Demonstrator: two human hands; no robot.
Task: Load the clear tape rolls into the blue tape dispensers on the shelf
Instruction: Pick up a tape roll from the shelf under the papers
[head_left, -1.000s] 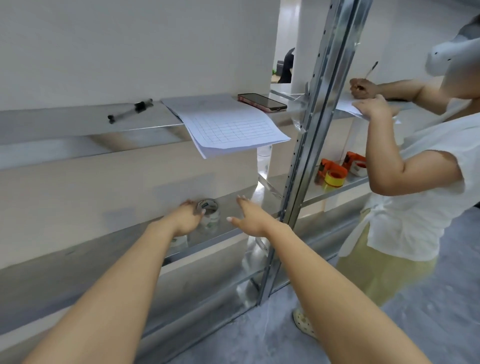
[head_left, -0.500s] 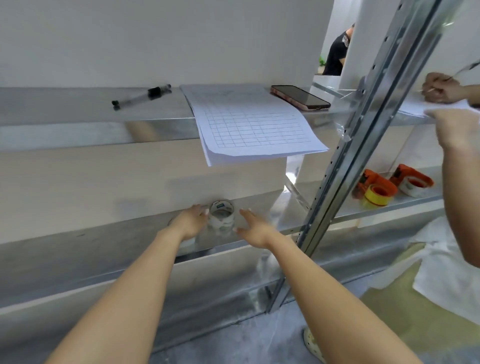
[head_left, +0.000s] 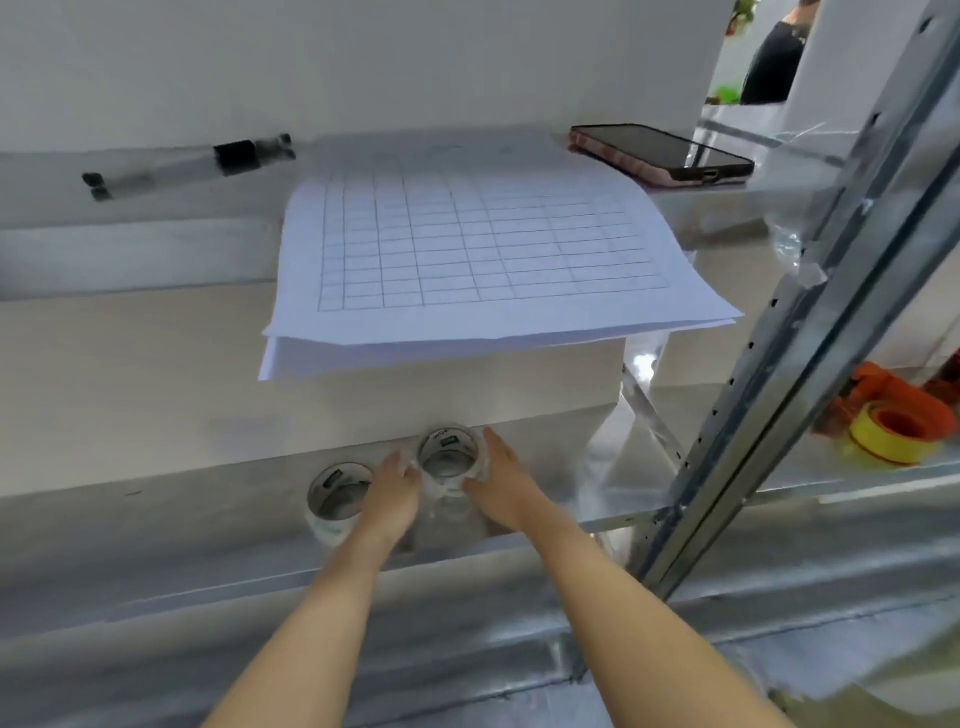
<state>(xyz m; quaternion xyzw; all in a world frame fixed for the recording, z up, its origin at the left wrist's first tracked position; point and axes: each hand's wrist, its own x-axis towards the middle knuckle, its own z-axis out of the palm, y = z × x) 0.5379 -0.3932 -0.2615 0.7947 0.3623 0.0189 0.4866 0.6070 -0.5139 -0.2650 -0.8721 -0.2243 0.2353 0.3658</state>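
On the upper shelf a pen lies at far left. Below it, on the lower metal shelf, one clear tape roll stands just left of the left hand. That hand and the right hand press against opposite sides of a second clear tape roll, clasping it between them. Above, a gridded paper overhangs the shelf edge, with a phone beside it. Orange tape dispensers sit far right.

Overhanging paper sheets crowd headroom above the shelf (left stretch bare).
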